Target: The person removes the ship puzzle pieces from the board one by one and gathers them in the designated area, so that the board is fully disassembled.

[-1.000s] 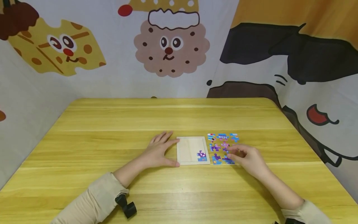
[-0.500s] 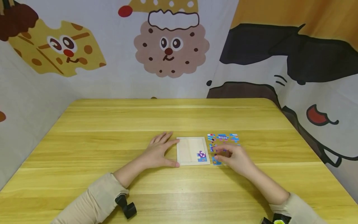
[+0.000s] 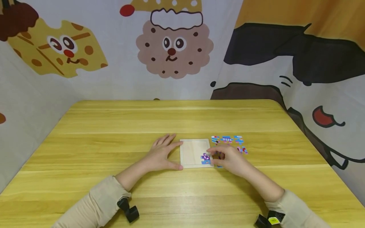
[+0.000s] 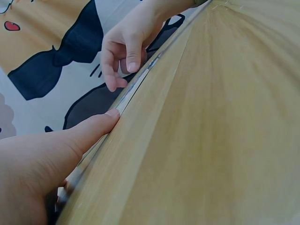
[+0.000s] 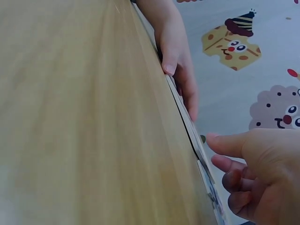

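Note:
A square wooden puzzle board [image 3: 191, 153] with a raised rim lies on the table. One purple and blue jigsaw piece [image 3: 205, 161] sits in its lower right corner. My left hand [image 3: 161, 156] is spread at the board's left side, its thumb and forefinger touching the two left corners. At the right rim is my right hand [image 3: 232, 160], thumb and forefinger apart beside the corner piece. The right wrist view shows nothing between that thumb [image 5: 227, 144] and the fingers. Several loose jigsaw pieces [image 3: 227, 139] lie right of the board, some hidden under the right hand.
The wood-grain table [image 3: 128, 120] reaches back to a cartoon-printed cloth [image 3: 114, 85]. Beige sleeves [image 3: 99, 199] cover both forearms, and black wrist mounts [image 3: 131, 213] sit below them, near the table's surface.
My right hand has moved left from the loose pieces to the board's right rim, uncovering a piece at the right of the group. The left hand and board have stayed put.

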A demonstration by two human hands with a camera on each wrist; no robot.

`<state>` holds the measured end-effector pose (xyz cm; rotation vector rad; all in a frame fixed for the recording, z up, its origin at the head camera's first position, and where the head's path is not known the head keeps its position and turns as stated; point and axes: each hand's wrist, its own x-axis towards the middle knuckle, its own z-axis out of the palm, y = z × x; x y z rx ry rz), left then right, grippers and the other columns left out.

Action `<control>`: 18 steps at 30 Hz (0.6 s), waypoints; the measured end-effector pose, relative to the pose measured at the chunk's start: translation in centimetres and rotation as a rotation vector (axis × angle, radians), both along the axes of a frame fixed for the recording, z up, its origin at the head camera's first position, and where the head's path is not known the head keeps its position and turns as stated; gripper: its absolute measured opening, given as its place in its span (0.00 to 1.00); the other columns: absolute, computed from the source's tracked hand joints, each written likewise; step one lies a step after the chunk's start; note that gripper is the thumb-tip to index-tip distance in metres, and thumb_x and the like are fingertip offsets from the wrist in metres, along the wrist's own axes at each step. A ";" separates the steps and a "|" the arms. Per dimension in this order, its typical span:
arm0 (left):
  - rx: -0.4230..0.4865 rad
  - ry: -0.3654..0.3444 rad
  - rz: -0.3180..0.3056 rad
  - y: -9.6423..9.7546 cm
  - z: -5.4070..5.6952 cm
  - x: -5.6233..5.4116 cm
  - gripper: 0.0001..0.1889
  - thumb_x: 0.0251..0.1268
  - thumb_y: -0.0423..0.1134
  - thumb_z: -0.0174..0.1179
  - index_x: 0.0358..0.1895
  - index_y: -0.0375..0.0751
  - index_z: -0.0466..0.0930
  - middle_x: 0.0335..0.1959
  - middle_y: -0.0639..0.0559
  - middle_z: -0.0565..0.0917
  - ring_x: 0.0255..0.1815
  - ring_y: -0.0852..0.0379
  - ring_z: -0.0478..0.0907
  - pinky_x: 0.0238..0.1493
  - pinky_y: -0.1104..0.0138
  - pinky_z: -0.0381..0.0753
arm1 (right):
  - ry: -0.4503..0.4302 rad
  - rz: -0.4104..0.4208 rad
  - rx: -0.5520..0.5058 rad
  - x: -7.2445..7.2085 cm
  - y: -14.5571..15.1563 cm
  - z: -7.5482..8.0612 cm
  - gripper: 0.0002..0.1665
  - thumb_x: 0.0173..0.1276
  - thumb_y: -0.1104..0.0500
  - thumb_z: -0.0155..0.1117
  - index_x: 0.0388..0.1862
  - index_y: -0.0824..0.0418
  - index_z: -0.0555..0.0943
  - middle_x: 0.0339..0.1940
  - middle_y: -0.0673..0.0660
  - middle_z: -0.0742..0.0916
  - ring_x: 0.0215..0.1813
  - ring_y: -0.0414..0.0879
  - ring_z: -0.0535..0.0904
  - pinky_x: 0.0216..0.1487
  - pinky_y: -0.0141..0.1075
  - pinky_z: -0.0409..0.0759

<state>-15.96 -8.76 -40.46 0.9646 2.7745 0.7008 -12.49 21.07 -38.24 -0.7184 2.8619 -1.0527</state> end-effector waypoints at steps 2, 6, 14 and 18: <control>-0.001 0.001 0.000 0.0 0.0 0.0 0.50 0.47 0.72 0.62 0.74 0.54 0.59 0.77 0.44 0.45 0.76 0.42 0.37 0.69 0.42 0.37 | -0.014 0.011 0.030 -0.1 -0.2 0.1 0.21 0.56 0.60 0.75 0.50 0.57 0.85 0.27 0.47 0.77 0.25 0.42 0.68 0.24 0.32 0.68; -0.009 0.005 0.002 0.0 -0.1 0.0 0.51 0.47 0.73 0.61 0.74 0.54 0.59 0.77 0.44 0.45 0.76 0.42 0.37 0.69 0.43 0.37 | -0.040 0.026 0.073 -0.3 -0.5 0.1 0.23 0.56 0.58 0.75 0.52 0.56 0.84 0.29 0.46 0.78 0.25 0.42 0.69 0.24 0.33 0.69; -0.011 0.002 0.004 0.0 0.1 0.0 0.50 0.47 0.72 0.62 0.74 0.54 0.59 0.77 0.44 0.45 0.76 0.42 0.38 0.69 0.43 0.37 | -0.072 0.060 0.118 -0.5 -1.0 0.6 0.24 0.57 0.61 0.74 0.54 0.58 0.82 0.36 0.47 0.80 0.27 0.41 0.70 0.26 0.33 0.72; -0.015 0.003 0.005 0.0 0.1 0.0 0.50 0.47 0.73 0.62 0.74 0.55 0.59 0.77 0.44 0.45 0.76 0.42 0.38 0.69 0.43 0.37 | -0.064 0.095 0.150 -0.7 -1.1 0.8 0.25 0.56 0.62 0.74 0.55 0.58 0.82 0.36 0.47 0.79 0.29 0.41 0.70 0.28 0.33 0.73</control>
